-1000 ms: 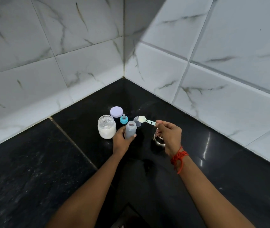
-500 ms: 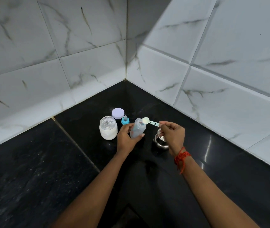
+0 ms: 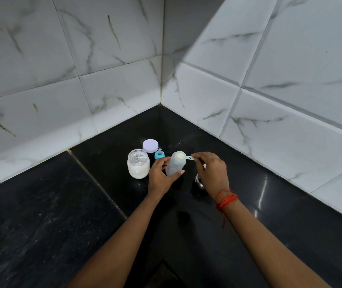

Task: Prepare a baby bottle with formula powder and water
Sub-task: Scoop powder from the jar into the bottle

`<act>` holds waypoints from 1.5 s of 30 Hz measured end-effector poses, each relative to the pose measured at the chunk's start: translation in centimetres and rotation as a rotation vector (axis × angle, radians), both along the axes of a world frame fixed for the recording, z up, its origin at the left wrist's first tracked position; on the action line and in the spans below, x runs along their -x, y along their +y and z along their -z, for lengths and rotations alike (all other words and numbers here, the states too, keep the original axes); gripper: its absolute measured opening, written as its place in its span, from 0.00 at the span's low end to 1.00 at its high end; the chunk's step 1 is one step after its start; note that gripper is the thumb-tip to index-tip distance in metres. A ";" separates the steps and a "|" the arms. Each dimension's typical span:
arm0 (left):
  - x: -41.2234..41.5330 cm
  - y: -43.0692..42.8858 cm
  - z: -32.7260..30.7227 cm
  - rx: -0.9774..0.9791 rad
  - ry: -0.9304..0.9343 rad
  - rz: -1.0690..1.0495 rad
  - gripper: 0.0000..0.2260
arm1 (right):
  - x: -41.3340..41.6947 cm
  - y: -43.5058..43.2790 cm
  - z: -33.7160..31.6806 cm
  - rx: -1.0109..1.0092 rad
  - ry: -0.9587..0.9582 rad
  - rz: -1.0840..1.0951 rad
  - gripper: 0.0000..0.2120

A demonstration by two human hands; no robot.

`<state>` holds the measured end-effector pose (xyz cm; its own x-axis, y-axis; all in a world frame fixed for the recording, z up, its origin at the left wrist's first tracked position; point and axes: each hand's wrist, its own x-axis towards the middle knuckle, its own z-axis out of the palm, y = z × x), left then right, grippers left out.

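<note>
Right now your left hand [image 3: 161, 177] grips the tilted baby bottle [image 3: 175, 166] beside the powder jar [image 3: 138, 166]. Your right hand [image 3: 211, 173] pinches the scoop [image 3: 183, 156] at the bottle's mouth, hiding most of a steel cup [image 3: 198, 180]; its contents can't be seen.

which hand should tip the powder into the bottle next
Right. The right hand already pinches the scoop at the bottle's mouth, while the left hand is occupied holding the tilted bottle.
</note>
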<state>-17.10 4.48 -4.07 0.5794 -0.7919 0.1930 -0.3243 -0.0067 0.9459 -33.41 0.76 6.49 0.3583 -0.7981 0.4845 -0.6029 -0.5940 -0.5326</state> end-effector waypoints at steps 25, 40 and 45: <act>-2.9 -0.1 -0.5 0.037 0.010 -0.002 0.25 | -2.4 1.0 -0.5 0.144 0.016 -0.025 0.08; -4.4 -0.1 -0.8 0.040 0.005 -0.008 0.26 | -3.9 1.4 -1.1 0.127 0.005 -0.014 0.08; -4.3 0.5 -1.2 0.032 -0.001 -0.020 0.24 | -3.7 0.8 -1.0 0.053 0.072 -0.016 0.08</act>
